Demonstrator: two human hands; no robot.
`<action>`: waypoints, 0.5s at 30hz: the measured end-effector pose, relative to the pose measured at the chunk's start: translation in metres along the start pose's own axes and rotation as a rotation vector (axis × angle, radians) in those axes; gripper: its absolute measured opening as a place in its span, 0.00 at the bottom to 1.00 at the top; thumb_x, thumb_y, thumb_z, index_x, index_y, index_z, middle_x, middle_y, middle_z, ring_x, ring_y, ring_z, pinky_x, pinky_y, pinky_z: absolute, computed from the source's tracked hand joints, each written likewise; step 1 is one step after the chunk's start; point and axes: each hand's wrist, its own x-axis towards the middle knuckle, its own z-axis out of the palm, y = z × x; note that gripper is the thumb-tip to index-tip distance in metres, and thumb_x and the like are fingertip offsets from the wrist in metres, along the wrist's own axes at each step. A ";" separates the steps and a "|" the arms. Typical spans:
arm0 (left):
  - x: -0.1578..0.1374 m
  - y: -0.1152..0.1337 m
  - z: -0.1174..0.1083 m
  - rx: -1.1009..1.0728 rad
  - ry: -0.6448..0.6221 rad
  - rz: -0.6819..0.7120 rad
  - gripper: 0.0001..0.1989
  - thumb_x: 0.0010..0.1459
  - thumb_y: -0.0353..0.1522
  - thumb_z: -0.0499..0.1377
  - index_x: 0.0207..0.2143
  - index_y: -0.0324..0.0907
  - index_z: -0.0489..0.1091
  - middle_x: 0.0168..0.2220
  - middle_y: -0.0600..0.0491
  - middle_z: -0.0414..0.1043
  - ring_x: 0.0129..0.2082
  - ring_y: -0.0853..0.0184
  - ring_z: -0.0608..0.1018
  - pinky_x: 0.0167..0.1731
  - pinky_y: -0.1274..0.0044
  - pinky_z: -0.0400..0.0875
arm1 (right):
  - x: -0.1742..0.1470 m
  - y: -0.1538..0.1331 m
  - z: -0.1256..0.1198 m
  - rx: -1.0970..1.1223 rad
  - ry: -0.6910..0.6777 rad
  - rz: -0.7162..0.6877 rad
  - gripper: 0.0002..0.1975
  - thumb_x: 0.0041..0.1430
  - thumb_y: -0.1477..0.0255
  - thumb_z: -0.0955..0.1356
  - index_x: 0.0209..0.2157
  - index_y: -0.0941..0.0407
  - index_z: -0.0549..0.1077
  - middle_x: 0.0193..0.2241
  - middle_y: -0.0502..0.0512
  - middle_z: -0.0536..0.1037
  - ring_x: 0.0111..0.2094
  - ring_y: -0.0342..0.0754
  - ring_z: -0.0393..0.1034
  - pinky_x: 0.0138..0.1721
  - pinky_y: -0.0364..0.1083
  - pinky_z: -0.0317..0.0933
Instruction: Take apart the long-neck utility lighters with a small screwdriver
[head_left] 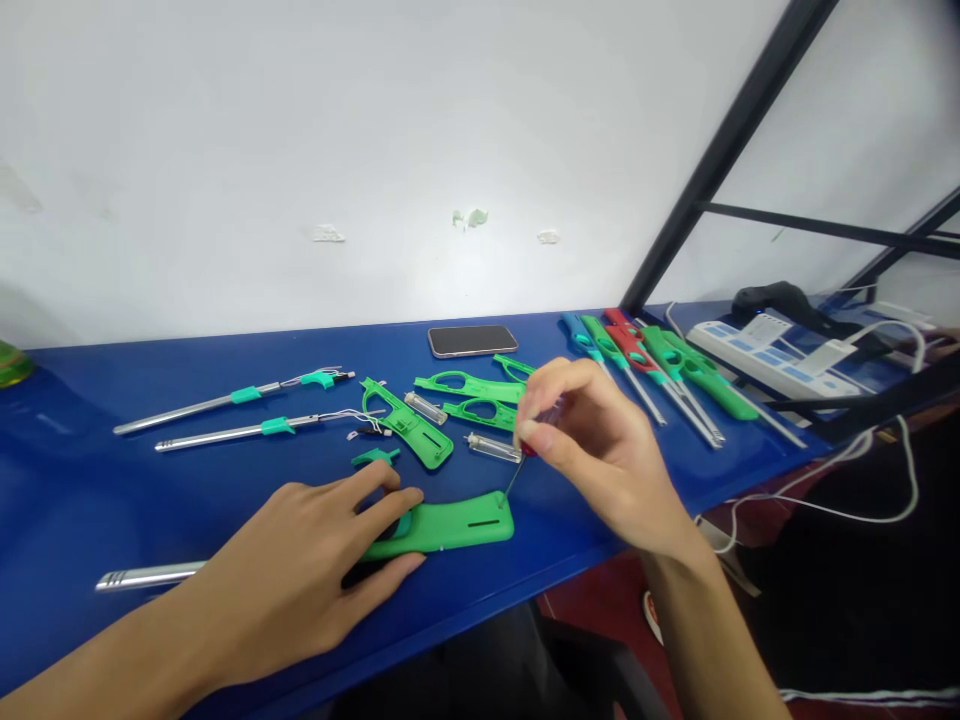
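Note:
My left hand [307,560] grips a green utility lighter [465,523] and presses it to the table, hiding its middle; the lighter's silver tube comes out to the left. In my right hand [607,460] is a small screwdriver [514,480], its handle pinched between thumb and fingers. The shaft slants down to the screw hole near the handle's right end. Just behind lie an opened green handle half [420,435], more green handle shells [472,387] and two clear fuel tanks, one [493,447] close to my right hand. A loose green trigger [376,456] sits by my left fingers.
Two silver tubes with wires [217,433] lie at the left. A phone [472,341] rests near the wall. At the right are several whole lighters [637,350], a white power strip [772,360] with cables and a black metal frame [697,190].

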 end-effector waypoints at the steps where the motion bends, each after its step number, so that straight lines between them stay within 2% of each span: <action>1: 0.000 0.000 0.000 0.001 -0.002 0.000 0.20 0.79 0.44 0.53 0.62 0.48 0.78 0.54 0.46 0.82 0.38 0.57 0.88 0.30 0.69 0.77 | 0.000 0.000 0.000 0.018 -0.019 0.009 0.06 0.77 0.74 0.74 0.50 0.49 0.77 0.41 0.50 0.77 0.40 0.47 0.75 0.42 0.47 0.75; 3: 0.000 0.000 0.000 0.008 -0.011 -0.005 0.20 0.79 0.43 0.53 0.62 0.48 0.77 0.55 0.46 0.81 0.38 0.57 0.88 0.30 0.69 0.76 | 0.000 0.000 0.000 0.044 -0.065 0.028 0.09 0.80 0.74 0.70 0.56 0.48 0.76 0.44 0.53 0.80 0.45 0.49 0.78 0.47 0.49 0.76; 5: 0.000 0.000 0.000 0.016 -0.019 -0.008 0.20 0.80 0.43 0.52 0.63 0.49 0.77 0.55 0.46 0.81 0.38 0.57 0.88 0.30 0.69 0.76 | -0.001 0.000 -0.001 0.034 -0.069 0.026 0.08 0.79 0.73 0.72 0.55 0.49 0.77 0.47 0.54 0.80 0.49 0.51 0.77 0.50 0.51 0.76; 8: 0.000 0.000 0.000 0.016 -0.021 -0.002 0.20 0.80 0.43 0.52 0.63 0.48 0.77 0.54 0.46 0.81 0.39 0.57 0.88 0.30 0.69 0.76 | -0.001 0.001 0.000 0.007 -0.014 -0.040 0.07 0.71 0.74 0.78 0.45 0.49 0.80 0.43 0.52 0.77 0.46 0.50 0.75 0.47 0.49 0.75; 9: 0.000 0.000 0.000 0.017 -0.021 0.002 0.20 0.80 0.43 0.52 0.63 0.48 0.77 0.54 0.46 0.81 0.38 0.57 0.88 0.31 0.69 0.76 | -0.001 0.000 0.000 0.011 -0.015 -0.054 0.08 0.70 0.75 0.79 0.45 0.49 0.80 0.42 0.51 0.77 0.44 0.49 0.75 0.46 0.49 0.75; 11: 0.000 0.000 0.000 0.022 -0.019 0.009 0.21 0.80 0.44 0.51 0.62 0.48 0.77 0.54 0.46 0.81 0.38 0.58 0.88 0.31 0.69 0.77 | -0.001 -0.001 0.000 0.027 -0.053 -0.031 0.10 0.75 0.75 0.76 0.52 0.47 0.81 0.42 0.51 0.80 0.42 0.48 0.77 0.46 0.49 0.76; 13: 0.000 0.000 0.000 0.024 -0.012 0.009 0.21 0.80 0.44 0.51 0.62 0.48 0.77 0.55 0.45 0.81 0.37 0.58 0.88 0.30 0.69 0.77 | -0.002 -0.003 0.000 0.028 -0.092 0.008 0.12 0.79 0.75 0.72 0.57 0.47 0.80 0.46 0.53 0.82 0.46 0.50 0.79 0.49 0.51 0.77; 15: 0.000 0.000 0.000 0.023 -0.005 0.008 0.20 0.80 0.44 0.52 0.62 0.48 0.77 0.55 0.45 0.81 0.37 0.58 0.88 0.30 0.69 0.77 | -0.001 -0.003 0.000 0.002 -0.094 -0.016 0.09 0.77 0.75 0.73 0.53 0.48 0.82 0.47 0.54 0.81 0.50 0.51 0.78 0.53 0.51 0.76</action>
